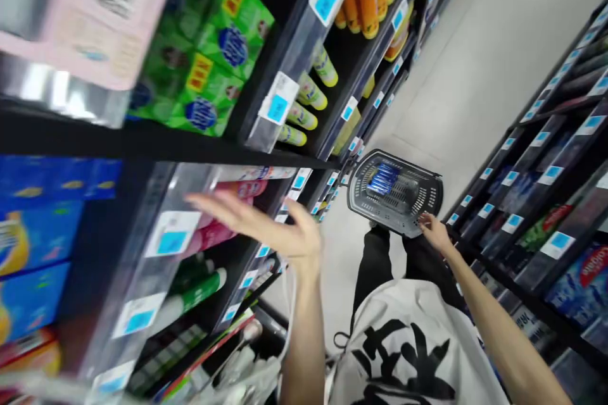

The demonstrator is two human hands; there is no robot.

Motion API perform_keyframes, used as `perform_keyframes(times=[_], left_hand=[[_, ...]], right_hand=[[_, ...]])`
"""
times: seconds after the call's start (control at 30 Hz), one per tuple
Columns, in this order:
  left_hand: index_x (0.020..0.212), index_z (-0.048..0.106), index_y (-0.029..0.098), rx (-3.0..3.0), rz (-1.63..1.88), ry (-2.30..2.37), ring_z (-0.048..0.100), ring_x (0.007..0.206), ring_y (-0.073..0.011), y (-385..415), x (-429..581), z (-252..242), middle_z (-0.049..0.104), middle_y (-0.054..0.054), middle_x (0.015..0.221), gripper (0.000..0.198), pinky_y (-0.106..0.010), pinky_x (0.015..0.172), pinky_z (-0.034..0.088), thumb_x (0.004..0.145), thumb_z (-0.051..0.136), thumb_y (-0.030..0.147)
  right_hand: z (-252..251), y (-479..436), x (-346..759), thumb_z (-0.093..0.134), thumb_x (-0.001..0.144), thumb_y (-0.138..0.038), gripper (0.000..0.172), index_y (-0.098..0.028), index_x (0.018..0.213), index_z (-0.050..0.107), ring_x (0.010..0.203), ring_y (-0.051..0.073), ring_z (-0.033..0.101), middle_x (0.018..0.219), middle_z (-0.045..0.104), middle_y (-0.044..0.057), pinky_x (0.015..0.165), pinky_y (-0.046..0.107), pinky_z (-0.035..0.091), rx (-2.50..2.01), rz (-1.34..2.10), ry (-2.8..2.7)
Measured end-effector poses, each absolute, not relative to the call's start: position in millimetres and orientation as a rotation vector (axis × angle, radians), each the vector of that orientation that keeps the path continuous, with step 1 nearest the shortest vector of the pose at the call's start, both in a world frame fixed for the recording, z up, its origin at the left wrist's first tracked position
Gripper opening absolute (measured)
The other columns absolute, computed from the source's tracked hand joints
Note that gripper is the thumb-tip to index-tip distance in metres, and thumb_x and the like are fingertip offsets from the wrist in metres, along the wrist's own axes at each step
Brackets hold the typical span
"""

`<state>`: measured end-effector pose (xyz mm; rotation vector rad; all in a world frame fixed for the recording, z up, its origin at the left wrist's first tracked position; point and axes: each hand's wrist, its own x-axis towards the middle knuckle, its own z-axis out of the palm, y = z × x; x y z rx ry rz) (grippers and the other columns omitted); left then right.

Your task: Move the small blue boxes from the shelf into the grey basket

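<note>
My left hand (pixel 266 228) is stretched toward the left shelf, fingers extended and nothing in it. It is in front of pink bottles (pixel 218 228) and a price tag (pixel 171 234); whether it touches anything I cannot tell. Down by my legs, my right hand (pixel 433 231) has its fingers curled at the near right rim of a black shopping basket (pixel 365 202). Inside the basket lies a blue package (pixel 384 178) with pale stripes.
Green boxes (pixel 209 76), blue boxes (pixel 35 291) and yellow-green bottles (pixel 301 117) stock the left shelves. Orange bottles (pixel 367 3) stand farther along. Another stocked shelf (pixel 551 183) borders the aisle floor (pixel 446 76) on the right. White cords hang beside my left forearm.
</note>
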<state>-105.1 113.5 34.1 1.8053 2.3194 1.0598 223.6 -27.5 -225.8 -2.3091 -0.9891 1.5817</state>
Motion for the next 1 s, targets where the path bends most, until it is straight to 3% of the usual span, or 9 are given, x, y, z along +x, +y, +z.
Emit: perform_keyframes(times=[0.07, 0.13, 0.27, 0.4, 0.53, 0.67, 0.73, 0.87, 1.0], left_hand=[[0.165, 0.031, 0.021, 1.971, 1.071, 2.044, 0.016, 0.164, -0.0313, 83.3, -61.7, -37.6, 0.022, -0.019, 0.172, 0.068, -0.057, 0.133, 0.015, 0.100, 0.053, 0.022], [0.157, 0.044, 0.020, 1.842, 0.915, 1.775, 0.040, 0.154, -0.0278, 56.7, -31.1, -124.5, 0.045, -0.020, 0.158, 0.057, -0.051, 0.128, 0.032, 0.101, 0.048, 0.017], [0.144, 0.055, 0.010, 1.127, 0.302, 1.841, 0.052, 0.144, -0.0320, 31.4, -6.2, -316.5, 0.056, -0.025, 0.146, 0.051, -0.050, 0.124, 0.039, 0.094, 0.057, 0.020], [0.144, 0.054, 0.001, 0.941, 0.072, 1.999, 0.051, 0.144, -0.0393, 44.3, -17.2, -488.5, 0.053, -0.034, 0.146, 0.054, -0.055, 0.121, 0.038, 0.097, 0.056, 0.028], [0.149, 0.054, 0.007, 0.918, -0.047, 2.105, 0.048, 0.145, -0.0408, 62.8, -30.2, -604.4, 0.049, -0.029, 0.153, 0.055, -0.056, 0.121, 0.036, 0.105, 0.044, 0.037], [0.155, 0.054, 0.025, 1.082, -0.193, 2.060, 0.051, 0.141, -0.0394, 69.0, -20.3, -659.4, 0.048, -0.017, 0.158, 0.055, -0.056, 0.115, 0.042, 0.106, 0.043, 0.047], [0.156, 0.054, 0.027, 1.149, -0.268, 2.084, 0.050, 0.139, -0.0421, 71.6, -13.1, -672.8, 0.048, -0.016, 0.157, 0.056, -0.058, 0.111, 0.045, 0.106, 0.041, 0.051], [0.146, 0.064, 0.021, 0.993, -0.228, 2.103, 0.056, 0.133, -0.0403, 79.1, -13.8, -691.3, 0.056, -0.021, 0.146, 0.057, -0.054, 0.113, 0.042, 0.106, 0.041, 0.054], [0.141, 0.067, 0.024, 0.918, -0.113, 2.039, 0.059, 0.132, -0.0319, 75.2, -26.8, -705.8, 0.063, -0.014, 0.141, 0.053, -0.043, 0.117, 0.040, 0.106, 0.043, 0.056]], right_hand=[[-249.3, -28.3, 211.0, 0.068, 0.077, -0.013, 0.050, -0.009, 0.126, 0.065, 0.100, 0.027, 0.074, 0.125, 0.072, 0.021, 0.105, 0.047, 0.054, -2.301, 1.596, -0.891], [-277.5, -29.5, 199.6, 0.074, 0.069, -0.012, 0.064, -0.009, 0.132, 0.062, 0.107, 0.029, 0.073, 0.133, 0.069, 0.022, 0.109, 0.047, 0.052, -2.299, 1.603, -0.775], [-366.1, -32.6, 178.4, 0.087, 0.054, -0.016, 0.099, -0.010, 0.146, 0.052, 0.120, 0.033, 0.069, 0.144, 0.061, 0.023, 0.114, 0.050, 0.050, -2.277, 1.632, -0.465], [-496.0, -29.5, 158.9, 0.096, 0.050, -0.037, 0.128, -0.021, 0.162, 0.035, 0.134, 0.035, 0.062, 0.163, 0.044, 0.023, 0.106, 0.052, 0.055, -2.149, 1.689, -0.086], [-616.2, -16.5, 143.5, 0.075, 0.078, -0.066, 0.100, -0.034, 0.163, 0.032, 0.140, 0.034, 0.058, 0.166, 0.042, 0.015, 0.095, 0.055, 0.059, -2.010, 1.706, 0.282], [-684.9, -4.0, 126.3, 0.052, 0.098, -0.061, 0.058, -0.043, 0.153, 0.044, 0.137, 0.023, 0.060, 0.163, 0.048, 0.003, 0.096, 0.046, 0.060, -1.874, 1.656, 0.502], [-702.5, 1.1, 116.6, 0.048, 0.101, -0.058, 0.045, -0.041, 0.142, 0.055, 0.127, 0.019, 0.065, 0.152, 0.059, 0.000, 0.094, 0.040, 0.061, -1.802, 1.641, 0.560], [-721.2, 12.0, 101.1, 0.047, 0.102, -0.052, 0.035, -0.028, 0.120, 0.066, 0.095, 0.017, 0.074, 0.118, 0.076, 0.001, 0.083, 0.034, 0.063, -1.720, 1.640, 0.661], [-731.0, 19.0, 93.1, 0.044, 0.103, -0.049, 0.032, -0.028, 0.119, 0.062, 0.078, 0.015, 0.072, 0.097, 0.076, -0.002, 0.073, 0.031, 0.063, -1.751, 1.589, 0.726]])
